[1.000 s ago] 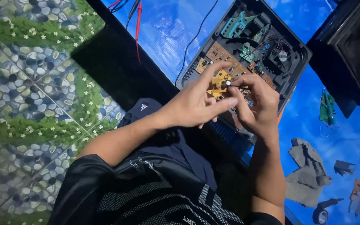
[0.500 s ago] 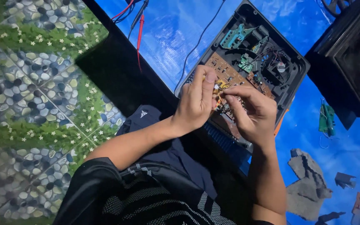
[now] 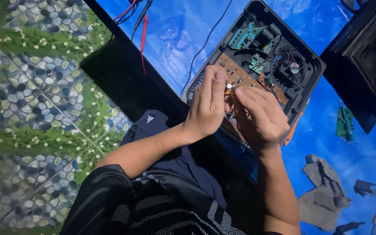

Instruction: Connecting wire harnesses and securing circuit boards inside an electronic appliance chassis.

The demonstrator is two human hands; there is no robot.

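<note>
Left hand (image 3: 209,104) and right hand (image 3: 257,116) pressed together, fingertips pinched on a small silver part (image 3: 229,86), above the brown circuit board (image 3: 240,76), opened black device case (image 3: 306,93), fan (image 3: 293,67) at 2 o'clock

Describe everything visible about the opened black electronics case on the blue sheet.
The opened black case is a rectangular plastic-looking shell lying flat and skewed diagonally on the blue sheet, its cover off. Inside show a brown circuit board, smaller green boards, a small fan and thin wires. A ribbed black strip runs along its near edge. The left hand and right hand work together over the brown board, hiding that end. A thin black cable leads towards it.
</note>
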